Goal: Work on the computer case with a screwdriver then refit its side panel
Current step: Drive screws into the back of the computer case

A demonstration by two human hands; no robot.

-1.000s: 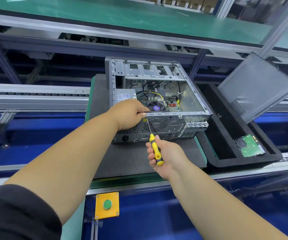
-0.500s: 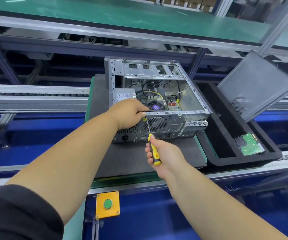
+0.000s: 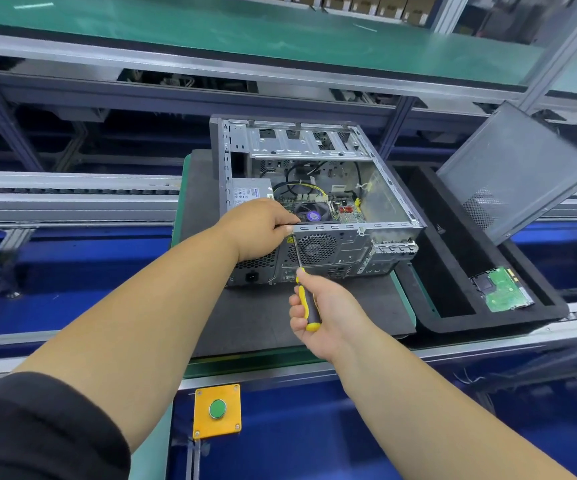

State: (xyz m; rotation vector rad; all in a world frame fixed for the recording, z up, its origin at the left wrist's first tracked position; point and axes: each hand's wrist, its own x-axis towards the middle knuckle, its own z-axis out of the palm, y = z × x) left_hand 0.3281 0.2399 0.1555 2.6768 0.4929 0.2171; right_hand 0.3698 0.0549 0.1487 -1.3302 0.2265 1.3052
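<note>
An open computer case (image 3: 377, 237) lies on its side on a dark mat (image 3: 263, 323), its rear panel facing me and the motherboard and fan showing inside. My left hand (image 3: 263, 228) grips the case's upper rear edge, and its fingertips pinch the screwdriver's shaft near the tip. My right hand (image 3: 321, 313) holds the yellow-and-black screwdriver (image 3: 307, 303) by its handle, with the shaft pointing up toward the rear edge. The grey side panel (image 3: 515, 171) leans tilted at the right, apart from the case.
A black foam tray (image 3: 453, 317) to the right of the mat holds a green circuit-board drive (image 3: 503, 294). A yellow box with a green button (image 3: 217, 410) sits below the front rail. Conveyor rails run left and right, and a green shelf spans above.
My right hand with the screwdriver has shifted slightly up and toward the case. The left hand has stayed on the case's rear edge.
</note>
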